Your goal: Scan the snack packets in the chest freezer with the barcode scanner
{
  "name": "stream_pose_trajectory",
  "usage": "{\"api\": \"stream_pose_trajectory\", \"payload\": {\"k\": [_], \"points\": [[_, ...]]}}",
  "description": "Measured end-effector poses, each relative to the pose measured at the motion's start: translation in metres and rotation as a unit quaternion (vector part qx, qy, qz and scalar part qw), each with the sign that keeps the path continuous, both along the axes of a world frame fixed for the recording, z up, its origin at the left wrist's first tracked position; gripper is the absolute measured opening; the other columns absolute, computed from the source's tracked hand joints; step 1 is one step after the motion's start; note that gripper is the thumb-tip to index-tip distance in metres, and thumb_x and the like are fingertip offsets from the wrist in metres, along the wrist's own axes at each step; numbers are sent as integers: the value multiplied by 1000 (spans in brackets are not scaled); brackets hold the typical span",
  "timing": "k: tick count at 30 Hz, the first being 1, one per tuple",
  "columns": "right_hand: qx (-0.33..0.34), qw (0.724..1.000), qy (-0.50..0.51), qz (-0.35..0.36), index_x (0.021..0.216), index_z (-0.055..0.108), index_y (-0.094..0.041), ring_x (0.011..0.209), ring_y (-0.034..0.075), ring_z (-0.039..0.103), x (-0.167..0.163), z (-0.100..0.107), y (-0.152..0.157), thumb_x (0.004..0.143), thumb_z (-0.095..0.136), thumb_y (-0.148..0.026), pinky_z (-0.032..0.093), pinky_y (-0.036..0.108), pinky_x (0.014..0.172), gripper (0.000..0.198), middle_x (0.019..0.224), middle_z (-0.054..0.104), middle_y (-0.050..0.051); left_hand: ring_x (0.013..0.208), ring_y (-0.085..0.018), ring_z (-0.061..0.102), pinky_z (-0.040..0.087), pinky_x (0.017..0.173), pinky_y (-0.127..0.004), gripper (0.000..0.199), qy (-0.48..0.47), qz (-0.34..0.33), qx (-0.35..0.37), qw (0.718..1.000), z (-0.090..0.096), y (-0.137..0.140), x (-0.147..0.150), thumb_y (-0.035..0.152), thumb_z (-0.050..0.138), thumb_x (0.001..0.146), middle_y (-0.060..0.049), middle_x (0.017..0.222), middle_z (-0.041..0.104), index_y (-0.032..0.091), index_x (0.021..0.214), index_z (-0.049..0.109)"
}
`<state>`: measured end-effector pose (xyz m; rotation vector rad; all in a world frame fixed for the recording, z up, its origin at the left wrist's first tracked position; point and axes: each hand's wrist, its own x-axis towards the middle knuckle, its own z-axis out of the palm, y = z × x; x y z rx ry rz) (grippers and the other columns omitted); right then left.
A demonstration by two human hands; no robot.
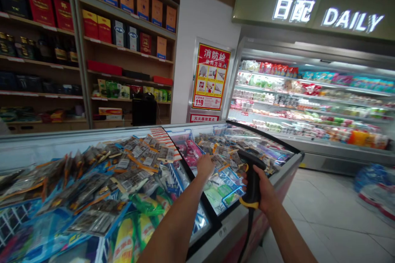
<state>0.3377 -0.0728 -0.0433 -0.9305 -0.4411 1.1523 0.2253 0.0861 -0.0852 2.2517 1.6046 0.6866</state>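
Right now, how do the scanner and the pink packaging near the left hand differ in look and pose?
The scanner is black with yellow trim; the packaging is mostly pink. The scanner is held handle-down in the right hand; the packaging lies in the freezer beside the left hand, contact unclear. The scanner trails a cord; none shows on the packaging.

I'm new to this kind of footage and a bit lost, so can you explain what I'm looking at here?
Sure. There's no machine: these are a person's own two bare hands, seen from a camera worn on their head, looking forward and down. The right hand holds a black and yellow handheld scanner with a cord hanging down. The left hand reaches over a chest freezer, near a pink packet; whether it touches anything is unclear. Many packets lie piled inside.
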Motion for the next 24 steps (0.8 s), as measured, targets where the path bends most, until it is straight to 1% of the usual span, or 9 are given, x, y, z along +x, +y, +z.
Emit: {"api": "stream_pose_trajectory", "payload": {"k": [3, 7, 9, 11, 14, 17, 19, 21, 24], "points": [[-2, 1000, -3, 2, 71, 56, -16, 40, 9, 46, -3, 0, -4, 70, 57, -35, 40, 20, 36, 18, 51, 54, -2, 114, -28, 44, 32, 91, -41, 51, -5, 7, -33, 999, -2, 1, 7, 41, 51, 73, -14, 117, 55, 16, 117, 45], [-14, 1000, -10, -5, 70, 55, -16, 40, 9, 46, -6, -3, -5, 71, 57, -35, 40, 20, 36, 20, 50, 53, -2, 113, -26, 44, 31, 92, -41, 46, -13, -3, -28, 1000, -5, 0, 14, 27, 53, 71, -9, 115, 58, 20, 116, 46], [-17, 1000, -10, -8, 71, 54, -16, 40, 9, 46, -7, -5, -4, 71, 57, -35, 39, 20, 36, 20, 51, 53, -2, 111, -25, 46, 32, 90, -40, 45, -15, -15, -28, 999, -5, 0, 13, 20, 50, 72, -8, 114, 59, 21, 117, 46], [-18, 1000, -11, -9, 72, 54, -16, 41, 9, 47, -8, -6, -2, 71, 57, -35, 40, 20, 36, 19, 51, 54, -2, 110, -25, 48, 33, 89, -41, 45, -15, -27, -33, 999, -4, 0, 11, 17, 46, 73, -8, 113, 59, 23, 118, 46], [-15, 1000, -11, -6, 73, 54, -16, 41, 9, 47, -10, -7, -1, 72, 56, -35, 40, 21, 36, 19, 52, 54, -2, 109, -26, 48, 34, 87, -42, 40, -19, -21, -42, 999, -2, -2, 11, 22, 44, 76, -9, 111, 60, 22, 115, 48], [-13, 1000, -5, 2, 70, 53, -16, 40, 9, 47, -12, -5, -1, 73, 56, -35, 39, 20, 36, 20, 51, 53, -2, 110, -29, 47, 34, 88, -43, 41, -18, -7, -24, 1000, -3, -4, 16, 31, 51, 73, -11, 108, 61, 18, 111, 50], [-14, 1000, -1, 0, 68, 52, -16, 39, 9, 46, -14, -3, -2, 73, 55, -35, 38, 20, 35, 20, 50, 53, -2, 109, -30, 48, 34, 87, -43, 43, -18, -9, -18, 1000, -5, -4, 21, 28, 54, 70, -11, 107, 61, 17, 111, 50], [-17, 1000, 1, -6, 65, 51, -16, 39, 9, 46, -15, -2, -2, 74, 54, -35, 37, 19, 34, 21, 48, 52, -2, 107, -29, 50, 36, 85, -42, 41, -26, -12, -44, 999, -7, -1, 25, 22, 53, 70, -12, 108, 61, 16, 111, 51], [-19, 1000, 8, -10, 64, 50, -16, 38, 9, 46, -16, -1, -3, 74, 54, -35, 37, 19, 34, 22, 47, 52, -2, 101, -27, 55, 40, 80, -35, 33, -98, -23, -106, 989, -7, 5, 28, 19, 53, 71, -13, 105, 63, 15, 104, 56]]}}
